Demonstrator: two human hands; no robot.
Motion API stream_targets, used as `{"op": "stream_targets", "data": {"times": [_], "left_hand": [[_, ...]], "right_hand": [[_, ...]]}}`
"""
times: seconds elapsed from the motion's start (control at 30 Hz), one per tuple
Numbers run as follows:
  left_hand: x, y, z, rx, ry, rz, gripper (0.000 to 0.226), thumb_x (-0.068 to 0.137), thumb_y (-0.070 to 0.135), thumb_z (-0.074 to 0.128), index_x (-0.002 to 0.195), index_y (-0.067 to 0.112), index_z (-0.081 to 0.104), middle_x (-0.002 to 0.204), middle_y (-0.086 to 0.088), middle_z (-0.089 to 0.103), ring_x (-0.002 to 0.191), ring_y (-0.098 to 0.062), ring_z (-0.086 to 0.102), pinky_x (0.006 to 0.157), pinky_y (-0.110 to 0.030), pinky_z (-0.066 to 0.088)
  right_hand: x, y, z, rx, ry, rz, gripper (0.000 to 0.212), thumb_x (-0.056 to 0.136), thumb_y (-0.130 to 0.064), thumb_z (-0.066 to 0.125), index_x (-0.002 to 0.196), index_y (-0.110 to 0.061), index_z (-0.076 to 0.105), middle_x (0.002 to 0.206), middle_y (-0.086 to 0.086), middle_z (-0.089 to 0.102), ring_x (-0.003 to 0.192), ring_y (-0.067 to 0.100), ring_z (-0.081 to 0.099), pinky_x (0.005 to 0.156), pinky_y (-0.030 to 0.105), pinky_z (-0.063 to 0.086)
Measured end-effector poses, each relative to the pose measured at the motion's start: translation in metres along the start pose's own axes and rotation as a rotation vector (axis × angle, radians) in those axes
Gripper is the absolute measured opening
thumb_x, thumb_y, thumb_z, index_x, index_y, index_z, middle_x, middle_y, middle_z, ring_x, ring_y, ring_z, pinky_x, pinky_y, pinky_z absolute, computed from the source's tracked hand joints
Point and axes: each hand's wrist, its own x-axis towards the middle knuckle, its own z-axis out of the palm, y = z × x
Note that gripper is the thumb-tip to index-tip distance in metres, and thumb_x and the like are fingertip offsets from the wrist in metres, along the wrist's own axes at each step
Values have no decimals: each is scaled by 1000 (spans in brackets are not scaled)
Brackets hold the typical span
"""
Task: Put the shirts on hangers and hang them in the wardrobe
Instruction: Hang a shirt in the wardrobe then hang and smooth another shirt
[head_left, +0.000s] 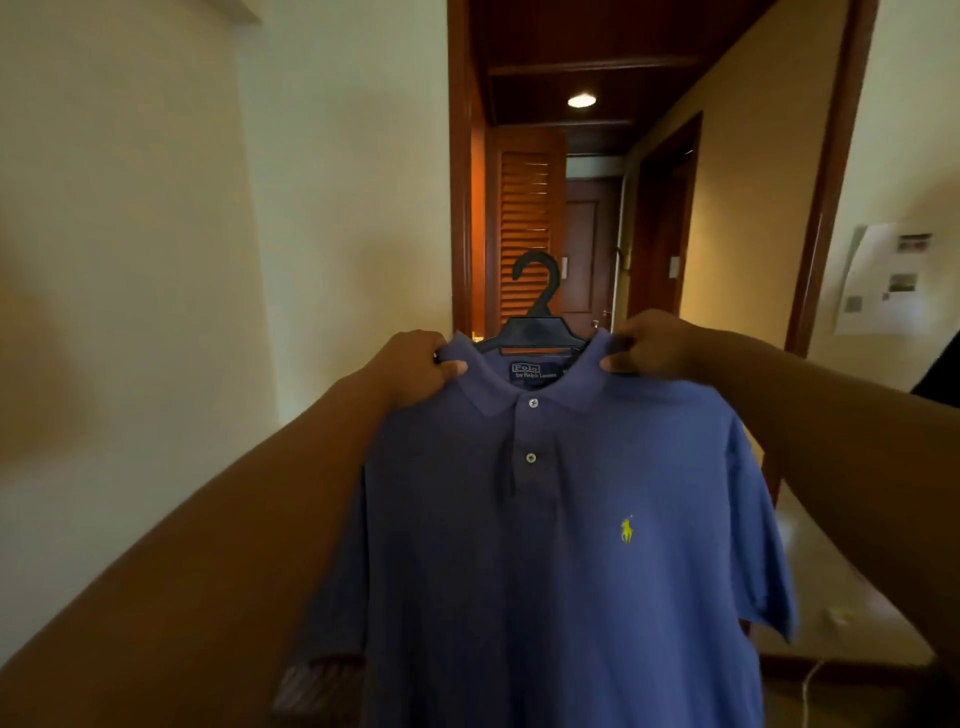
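A blue polo shirt (561, 545) with a small yellow chest logo hangs in front of me on a black plastic hanger (537, 317). The hanger's hook sticks up above the collar. My left hand (415, 366) grips the shirt's left shoulder beside the collar. My right hand (657, 345) grips the right shoulder the same way. Both arms are stretched forward, holding the shirt up at chest height. The hanger's arms are hidden inside the shirt.
A wood-framed doorway (460, 182) opens onto a corridor with a louvred wooden door (524, 228) on its left side. A plain wall (156, 234) stands at the left. A paper sheet (883, 280) hangs on the right wall. A striped cloth (311, 686) shows at the lower left.
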Motion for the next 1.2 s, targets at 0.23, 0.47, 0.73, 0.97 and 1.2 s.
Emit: {"op": "stream_targets", "data": {"times": [0.23,0.47,0.73,0.97,1.2], "left_hand": [[132,-33,60,-88,-26,100,30,96,32,55,76,10,52,80,-6,55,76,-20,50,64,-25,31],[255,-45,117,-124,-8,137,40,95,29,57,63,21,36,62,2,38,57,-8,35,53,-22,26],[433,-46,200,-159,-14,141,37,95,28,56,63,21,39,61,0,39,57,-11,35,60,-27,30],[573,-33,283,-144,14,141,34,95,28,57,67,24,39,65,5,40,60,-7,37,66,-26,30],[698,-24,371,-233,10,115,17,92,28,62,80,17,57,72,1,53,63,-11,47,57,-22,38]], "right_hand": [[102,58,10,-22,46,167,30,93,-20,62,119,-7,63,106,6,60,94,16,51,80,29,37],[208,139,21,-11,97,203,28,92,-23,62,115,-6,63,101,7,60,91,18,52,77,30,38],[363,262,14,39,113,184,11,92,-21,62,97,-12,65,96,7,63,79,11,53,66,22,38],[472,369,9,199,120,205,3,90,-14,64,90,-18,64,91,1,63,89,17,57,73,27,43],[562,475,20,210,167,246,11,87,-12,67,97,-14,64,100,6,64,95,22,60,80,32,48]]}}
